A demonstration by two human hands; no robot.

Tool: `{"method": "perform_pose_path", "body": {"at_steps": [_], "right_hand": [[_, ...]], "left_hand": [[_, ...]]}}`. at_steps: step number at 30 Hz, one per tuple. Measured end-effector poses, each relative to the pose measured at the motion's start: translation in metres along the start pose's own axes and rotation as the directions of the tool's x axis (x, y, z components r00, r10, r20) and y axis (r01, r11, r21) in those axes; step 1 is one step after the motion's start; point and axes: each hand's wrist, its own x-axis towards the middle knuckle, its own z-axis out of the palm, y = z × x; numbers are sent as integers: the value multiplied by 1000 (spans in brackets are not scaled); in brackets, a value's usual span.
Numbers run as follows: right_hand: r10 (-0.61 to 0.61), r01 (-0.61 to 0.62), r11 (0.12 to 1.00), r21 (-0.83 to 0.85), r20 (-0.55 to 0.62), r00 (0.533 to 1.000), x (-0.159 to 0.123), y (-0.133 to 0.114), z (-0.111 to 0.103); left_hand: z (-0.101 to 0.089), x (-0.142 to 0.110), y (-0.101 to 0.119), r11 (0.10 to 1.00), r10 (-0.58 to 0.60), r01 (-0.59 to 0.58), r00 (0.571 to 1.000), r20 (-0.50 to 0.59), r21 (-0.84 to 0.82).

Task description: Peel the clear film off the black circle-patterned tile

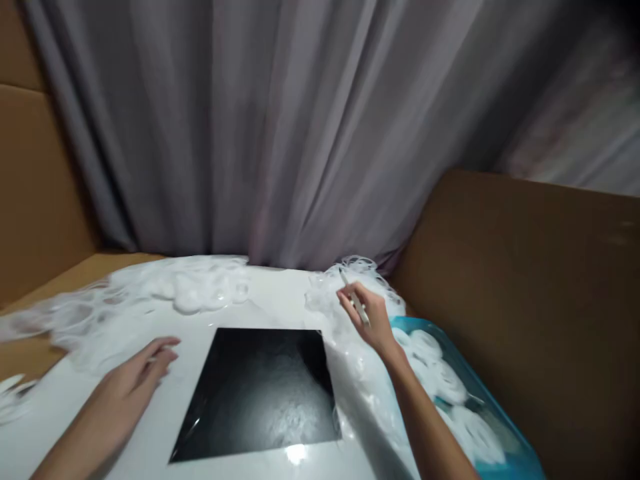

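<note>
A slim white pen-like tool [359, 308] with a dark tip sits in the grip of my right hand [373, 317], pointing up and to the left. That hand hovers over crumpled clear plastic and pale rings on the right of the white surface. A flat black square board [260, 393] lies between my hands on that surface. To its left, my left hand [133, 383] is raised with fingers loosely bent and apart, and I see nothing in it. Motion blurs both hands a little.
On the right stands a blue bin [515, 427] holding several coils of white rings [450, 380]. Tangled white loops [100, 307] spread across the back left. Cardboard panels [525, 287] rise on both sides, and a grey curtain [250, 133] hangs behind.
</note>
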Motion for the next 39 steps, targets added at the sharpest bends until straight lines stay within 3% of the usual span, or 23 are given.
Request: {"method": "perform_pose_path", "body": {"at_steps": [2,4,6,9,12,17,26,31,39], "right_hand": [[-8,-4,989,146,80,997,-42,-24,30],[-14,-7,972,236,86,996,-81,-38,59],[-42,26,964,265,56,998,-111,-43,82],[-153,141,954,264,25,988,-134,-39,102],[-123,122,959,256,-12,992,-137,-31,107],[-8,20,964,267,-45,999,-134,-26,106],[-64,66,962,266,-16,998,-132,-27,114],[-49,49,966,255,-5,999,-132,-23,113],[-42,37,965,258,14,999,-131,-26,109]], "left_hand": [[-13,24,-5,984,46,-47,999,12,171],[-17,47,-7,972,45,-42,999,-8,231],[-12,69,-5,970,38,-27,998,-42,241],[7,92,0,966,65,-42,995,-82,257],[29,104,6,959,124,-109,991,-43,260],[58,119,16,926,284,-309,949,140,216],[112,178,54,835,457,-511,850,261,204],[119,195,53,814,469,-555,803,368,172],[115,208,45,880,400,-469,814,421,71]]}}
